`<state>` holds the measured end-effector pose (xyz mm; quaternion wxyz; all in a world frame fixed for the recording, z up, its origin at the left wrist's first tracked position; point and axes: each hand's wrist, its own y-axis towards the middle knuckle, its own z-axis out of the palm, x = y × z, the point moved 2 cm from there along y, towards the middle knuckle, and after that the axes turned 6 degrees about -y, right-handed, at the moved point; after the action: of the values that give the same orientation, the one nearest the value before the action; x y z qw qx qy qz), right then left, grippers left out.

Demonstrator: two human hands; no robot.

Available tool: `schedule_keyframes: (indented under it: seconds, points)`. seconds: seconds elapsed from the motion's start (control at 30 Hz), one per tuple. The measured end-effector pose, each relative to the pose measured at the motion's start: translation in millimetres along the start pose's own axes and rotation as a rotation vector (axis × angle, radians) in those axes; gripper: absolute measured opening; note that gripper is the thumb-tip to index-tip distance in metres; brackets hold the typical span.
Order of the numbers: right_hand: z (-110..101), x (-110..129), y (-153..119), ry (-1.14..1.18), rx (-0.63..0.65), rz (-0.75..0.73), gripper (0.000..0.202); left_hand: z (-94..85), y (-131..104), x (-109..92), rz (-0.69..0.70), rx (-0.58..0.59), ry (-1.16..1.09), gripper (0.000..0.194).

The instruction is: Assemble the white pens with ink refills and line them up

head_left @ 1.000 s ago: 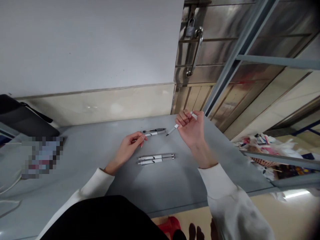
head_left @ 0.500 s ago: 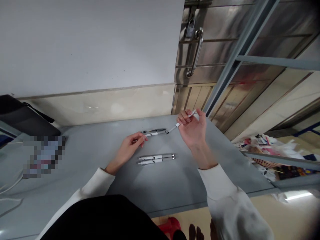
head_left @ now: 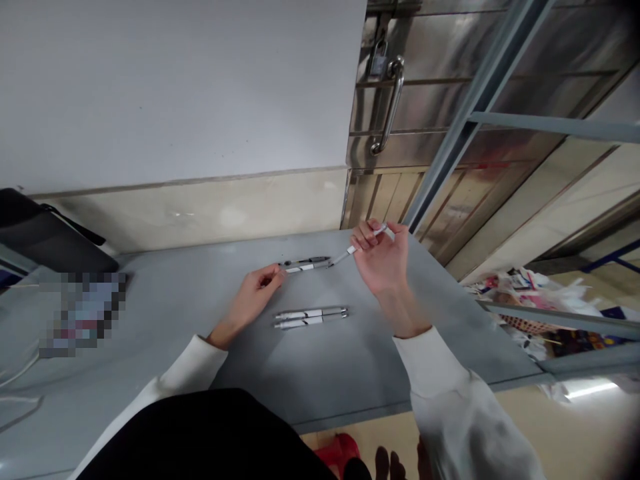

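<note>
My right hand (head_left: 383, 257) is raised palm up, its fingers closed round a white and grey pen (head_left: 345, 255) that slants down to the left, tip low over the table. My left hand (head_left: 253, 293) is closed at the near end of another white and grey pen (head_left: 306, 268), fingertips pinching it. Just behind that one lies a dark pen (head_left: 313, 260). Closer to me, two white and grey pens (head_left: 313, 320) rest side by side, their metallic ends to the right.
The grey table (head_left: 350, 380) meets a white wall (head_left: 175, 87) at the back. On the left are a black case (head_left: 55, 233), a blurred-out device (head_left: 87, 313) and a white cable (head_left: 23, 373). A metal frame post (head_left: 455, 147) and a padlocked metal door (head_left: 430, 100) stand right.
My left hand has slid slightly left along the pen toward its end. My right hand still holds its pen in nearly the same pose; the view has shifted a little.
</note>
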<state>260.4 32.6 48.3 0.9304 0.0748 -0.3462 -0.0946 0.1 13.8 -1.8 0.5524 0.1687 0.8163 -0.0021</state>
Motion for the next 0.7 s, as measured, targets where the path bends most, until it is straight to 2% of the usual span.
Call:
schedule_keyframes:
  seconds: [0.43,0.7]
  points:
    - [0.2,-0.4,1.0,-0.038,-0.010,-0.002,0.037,3.0,-1.6,-2.9,-0.011,0.038,0.020,0.052]
    - [-0.5,0.0,0.7,-0.024,0.007,-0.006,0.036,3.6,-1.8,-3.3,-0.031,0.061,0.006,0.050]
